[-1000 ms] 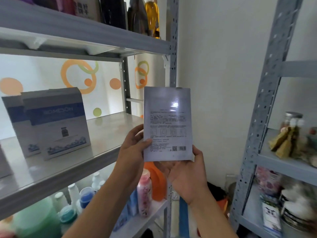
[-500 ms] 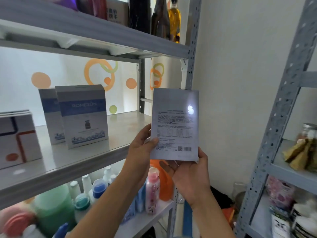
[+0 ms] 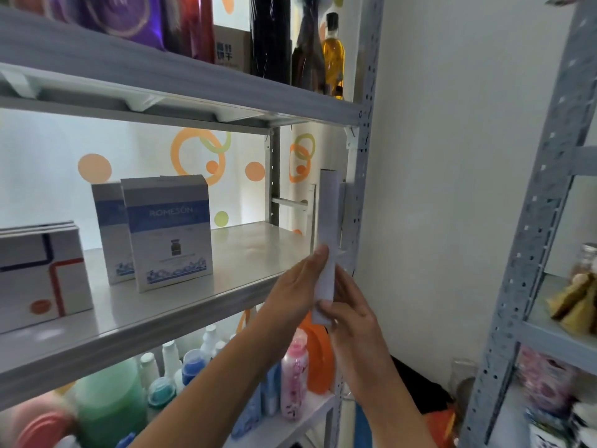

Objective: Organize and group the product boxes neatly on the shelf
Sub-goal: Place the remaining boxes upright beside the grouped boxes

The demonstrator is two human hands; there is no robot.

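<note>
Hands, left (image 3: 298,287) and right (image 3: 350,313), grip thin box (image 3: 328,227) edge-on; its face hidden.

I counted two blue-banded boxes (image 3: 168,234), two red-and-blue-lined boxes (image 3: 42,276), and one thin box (image 3: 328,240) in my two hands (image 3: 300,286).

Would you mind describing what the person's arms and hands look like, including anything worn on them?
Both forearms are bare up to the bottom edge of the picture: no sleeves or cuffs show. The left hand and the right hand wear no gloves, and no rings, watch, bracelet or markings can be seen on the fingers or wrists in view. The fingernails look short and unpainted.
</note>
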